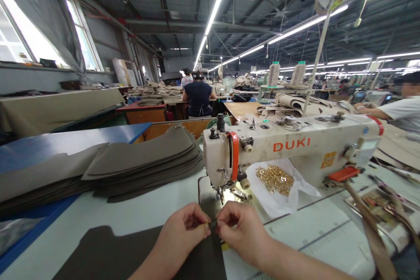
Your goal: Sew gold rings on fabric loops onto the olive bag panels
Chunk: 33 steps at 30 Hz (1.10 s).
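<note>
My left hand (185, 232) and my right hand (241, 229) are both closed in a pinch, fingertips nearly meeting. Between them is a short dark strip (213, 223), gripped at either end; its finer detail is too small to make out. Just beyond my fingers stands the needle end of a white sewing machine (256, 146). A dark grey-brown fabric panel (108, 253) lies flat beneath my hands and reaches left across the pale table. Gold metal rings (274, 179) are heaped on a white sheet (262, 203) under the machine's arm.
Stacked dark panels (144, 157) are to the left, partly over a blue surface (108, 133). At right, a tray (390, 210) holds small parts and tan straps (372, 232). Thread cones (273, 74) stand behind the machine. One person (198, 96) sits ahead, another (402, 111) works at right.
</note>
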### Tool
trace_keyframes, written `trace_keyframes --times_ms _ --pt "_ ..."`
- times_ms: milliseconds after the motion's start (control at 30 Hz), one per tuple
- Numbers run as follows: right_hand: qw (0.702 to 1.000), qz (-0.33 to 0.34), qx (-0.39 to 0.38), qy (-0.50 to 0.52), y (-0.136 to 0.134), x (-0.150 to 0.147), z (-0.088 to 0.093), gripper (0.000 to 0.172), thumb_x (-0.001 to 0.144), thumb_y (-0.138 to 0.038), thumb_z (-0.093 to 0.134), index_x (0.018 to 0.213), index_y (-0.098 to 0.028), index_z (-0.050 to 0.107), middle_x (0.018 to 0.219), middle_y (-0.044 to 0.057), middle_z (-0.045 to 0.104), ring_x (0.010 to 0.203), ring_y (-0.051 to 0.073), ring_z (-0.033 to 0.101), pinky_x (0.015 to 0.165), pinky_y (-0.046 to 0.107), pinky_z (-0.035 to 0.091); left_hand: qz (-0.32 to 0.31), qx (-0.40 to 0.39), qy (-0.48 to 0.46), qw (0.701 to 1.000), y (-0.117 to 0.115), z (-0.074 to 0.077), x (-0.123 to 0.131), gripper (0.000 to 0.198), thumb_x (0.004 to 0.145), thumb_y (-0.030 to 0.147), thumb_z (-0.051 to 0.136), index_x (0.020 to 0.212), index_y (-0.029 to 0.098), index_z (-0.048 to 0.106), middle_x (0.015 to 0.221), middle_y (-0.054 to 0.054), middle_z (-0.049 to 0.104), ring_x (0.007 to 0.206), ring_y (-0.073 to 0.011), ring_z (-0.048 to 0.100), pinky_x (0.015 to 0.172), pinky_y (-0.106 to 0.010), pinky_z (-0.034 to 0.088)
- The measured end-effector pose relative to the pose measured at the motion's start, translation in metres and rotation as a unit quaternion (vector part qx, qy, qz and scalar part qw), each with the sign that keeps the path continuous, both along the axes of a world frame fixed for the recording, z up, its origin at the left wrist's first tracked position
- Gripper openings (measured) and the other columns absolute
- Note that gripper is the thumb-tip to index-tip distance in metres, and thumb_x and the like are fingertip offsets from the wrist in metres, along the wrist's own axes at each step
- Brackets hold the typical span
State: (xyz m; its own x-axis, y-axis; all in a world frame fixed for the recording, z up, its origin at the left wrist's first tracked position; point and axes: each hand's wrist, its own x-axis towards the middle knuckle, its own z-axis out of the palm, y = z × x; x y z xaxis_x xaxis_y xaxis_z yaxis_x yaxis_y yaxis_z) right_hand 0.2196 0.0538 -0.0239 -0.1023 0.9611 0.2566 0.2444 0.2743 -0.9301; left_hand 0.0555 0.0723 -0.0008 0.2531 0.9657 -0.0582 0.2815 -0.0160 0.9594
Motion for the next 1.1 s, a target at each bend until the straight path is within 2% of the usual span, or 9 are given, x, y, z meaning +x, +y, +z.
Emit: trace_keyframes --times_ms 233,467,567,667,833,1000,1100 --pt "0.999 0.024 -0.014 0.042 0.002 -0.001 -0.007 0.006 0.061 -0.011 0.053 0.061 -0.017 0.055 0.053 -0.004 0.054 0.048 0.008 0.043 0.047 0.019 0.034 0.003 -0.002 -0.047 0.999 -0.003 0.005 0.004 0.015 0.051 0.025 0.067 0.064 0.019 0.060 0.064 0.001 0.064 0.064 -0.0166 0.061 0.064 -0.028 0.048" --pt "0.993 0.066 -0.036 0.093 0.000 0.001 -0.004 0.003 0.069 -0.014 0.057 0.070 -0.017 0.059 0.061 0.000 0.063 0.054 0.012 0.054 0.053 0.021 0.040 0.015 0.041 -0.015 0.999 -0.007 0.001 0.004 0.008 0.059 0.025 0.061 0.065 0.020 0.058 0.064 0.002 0.062 0.062 -0.0167 0.063 0.062 -0.027 0.050" --pt "0.987 0.089 -0.047 0.127 0.001 0.002 -0.003 0.009 0.069 -0.014 0.057 0.078 -0.017 0.060 0.067 0.001 0.065 0.060 0.013 0.059 0.057 0.022 0.042 0.025 0.056 -0.002 0.998 -0.009 0.001 0.002 0.008 0.061 0.025 0.061 0.067 0.020 0.058 0.065 0.002 0.062 0.063 -0.0166 0.063 0.063 -0.027 0.051" --pt "0.993 0.077 -0.045 0.080 0.001 0.004 -0.002 0.005 0.072 -0.016 0.059 0.073 -0.016 0.063 0.064 0.001 0.065 0.057 0.013 0.057 0.054 0.022 0.040 0.024 0.070 -0.001 0.997 -0.009 -0.003 0.001 0.008 0.063 0.025 0.061 0.068 0.020 0.059 0.066 0.002 0.061 0.063 -0.0163 0.063 0.063 -0.026 0.051" --pt "0.998 0.061 -0.027 0.018 -0.001 0.007 0.002 0.010 0.075 -0.019 0.058 0.067 -0.016 0.063 0.057 -0.001 0.058 0.051 0.011 0.049 0.049 0.020 0.034 0.014 0.074 -0.001 0.997 -0.008 -0.008 0.001 0.008 0.065 0.025 0.061 0.070 0.020 0.058 0.067 0.002 0.062 0.064 -0.0163 0.063 0.063 -0.026 0.051" --pt "0.996 0.071 -0.046 -0.003 -0.001 0.010 0.002 0.009 0.072 -0.012 0.055 0.067 -0.017 0.059 0.053 -0.006 0.048 0.049 0.009 0.040 0.047 0.019 0.029 -0.034 0.100 0.082 0.991 -0.007 0.003 -0.004 0.006 0.071 0.026 0.058 0.073 0.020 0.059 0.070 0.001 0.065 0.069 -0.0184 0.065 0.067 -0.028 0.053" --pt "0.993 0.069 -0.097 0.019 0.002 0.010 0.002 0.009 0.069 -0.010 0.054 0.066 -0.017 0.059 0.053 -0.006 0.049 0.048 0.008 0.040 0.047 0.018 0.030 -0.014 0.208 0.179 0.961 -0.004 0.003 -0.013 0.015 0.077 0.030 0.056 0.088 0.022 0.063 0.090 -0.004 0.070 0.087 -0.0236 0.066 0.082 -0.037 0.053"
